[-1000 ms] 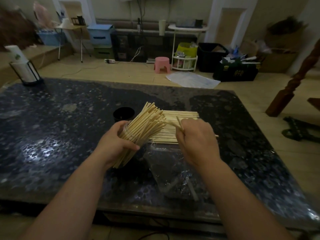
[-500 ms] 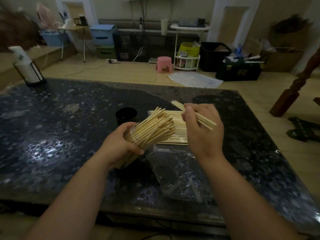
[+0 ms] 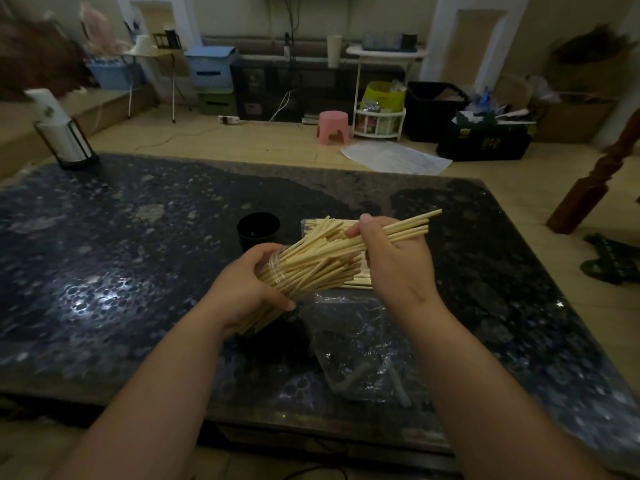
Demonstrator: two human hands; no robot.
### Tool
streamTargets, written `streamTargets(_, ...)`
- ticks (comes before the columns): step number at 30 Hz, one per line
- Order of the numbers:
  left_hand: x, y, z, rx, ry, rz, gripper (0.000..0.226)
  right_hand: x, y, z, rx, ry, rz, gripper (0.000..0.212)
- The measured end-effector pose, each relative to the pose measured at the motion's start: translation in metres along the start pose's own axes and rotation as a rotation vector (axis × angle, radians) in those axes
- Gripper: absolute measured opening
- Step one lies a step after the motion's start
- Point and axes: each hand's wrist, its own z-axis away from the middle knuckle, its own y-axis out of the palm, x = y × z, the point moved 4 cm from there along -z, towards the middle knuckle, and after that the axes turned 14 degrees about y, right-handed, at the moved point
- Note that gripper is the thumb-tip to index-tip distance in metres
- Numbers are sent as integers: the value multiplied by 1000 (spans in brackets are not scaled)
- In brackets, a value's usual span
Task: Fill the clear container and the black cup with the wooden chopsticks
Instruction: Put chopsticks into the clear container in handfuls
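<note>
Wooden chopsticks (image 3: 313,270) fill the clear container (image 3: 273,263), which the left hand (image 3: 242,296) grips round its body, tilted, just in front of the black cup (image 3: 258,230). Right of the cup, the right hand (image 3: 394,265) clamps a small bundle (image 3: 403,230) in curled fingers, its ends among those in the container. A loose pile (image 3: 311,224) lies flat on the worktop (image 3: 138,271) beside the cup; a plastic wrapper (image 3: 356,344) lies nearer, right of the cup
</note>
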Motion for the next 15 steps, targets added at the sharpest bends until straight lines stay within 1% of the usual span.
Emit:
streamTargets(5, 0, 1, 0, 26, 5, -20, 85, -1, 5, -2, 43, 35, 51, 25)
streamTargets(7, -2, 1, 0, 30, 8, -33, 84, -6, 8, -6, 64, 60, 122, 9)
streamTargets(8, -3, 1, 0, 33, 10, -41, 83, -9, 9, -7, 85, 93, 153, 8)
streamTargets(9, -3, 1, 0, 34, 11, -47, 83, -12, 10, -7, 94, 128, 162, 20)
streamTargets(10, -4, 1, 1, 37, 13, -50, 82, -15, 11, -8, 82, 155, 141, 28)
streamTargets(11, -4, 0, 1, 39, 14, -51, 82, -14, 9, -7, 42, 162, 120, 30)
streamTargets(13, -3, -1, 0, 36, 8, -48, 85, -7, 4, -3, -27, 111, 77, 23)
streamTargets(15, -2, -1, 0, 30, 0, -41, 86, -3, 2, -2, -39, 70, 77, 18)
